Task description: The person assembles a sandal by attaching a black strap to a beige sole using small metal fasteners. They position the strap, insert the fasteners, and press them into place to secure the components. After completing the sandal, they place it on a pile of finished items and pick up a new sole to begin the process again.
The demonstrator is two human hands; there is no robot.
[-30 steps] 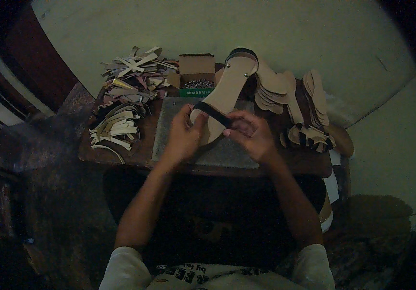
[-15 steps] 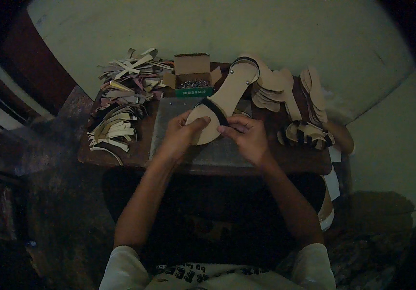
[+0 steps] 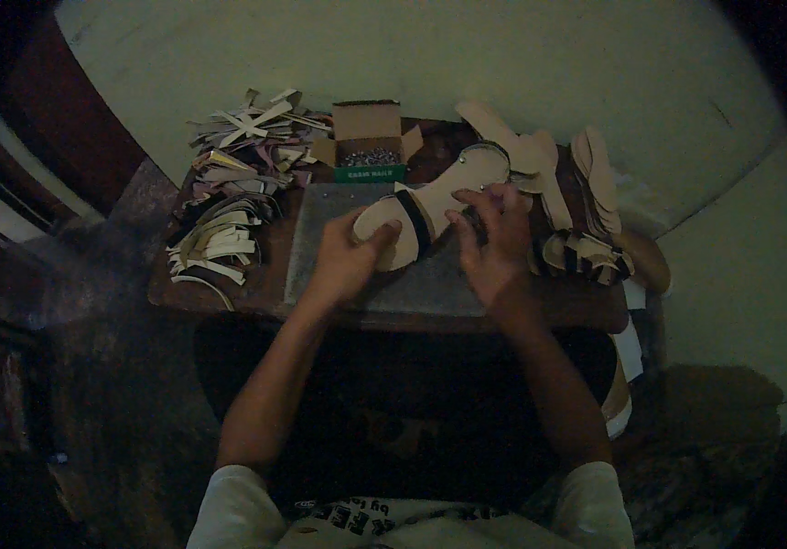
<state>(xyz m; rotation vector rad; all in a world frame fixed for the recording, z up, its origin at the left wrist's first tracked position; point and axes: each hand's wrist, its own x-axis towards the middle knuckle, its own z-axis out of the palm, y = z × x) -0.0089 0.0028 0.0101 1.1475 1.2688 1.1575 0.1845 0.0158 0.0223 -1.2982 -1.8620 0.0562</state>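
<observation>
My left hand [image 3: 354, 253] grips a tan sandal sole [image 3: 439, 197] by its rounded toe end, thumb on top and fingers underneath. A black strap [image 3: 412, 222] crosses the front of the sole. At the heel a thin dark strap [image 3: 485, 146] curves round the edge, with small shiny nail heads by it. My right hand [image 3: 496, 236] hovers at the sole's right side, fingers bent and apart, with nothing visible in them. Beneath lies a grey slab [image 3: 320, 224] on the dark wooden table.
Strap scraps [image 3: 252, 137] and cut pale strips [image 3: 220, 240] heap at the left. An opened green box of nails [image 3: 371, 171] stands at the back. Stacked tan soles [image 3: 540, 165] and more soles [image 3: 595, 178] lie right, near a bundle of straps [image 3: 586, 256]. A wall rises behind.
The sole has tilted, its heel end swinging right and lower. My right hand has let go of the black strap and moved right, its fingers spreading. The left hand keeps its hold.
</observation>
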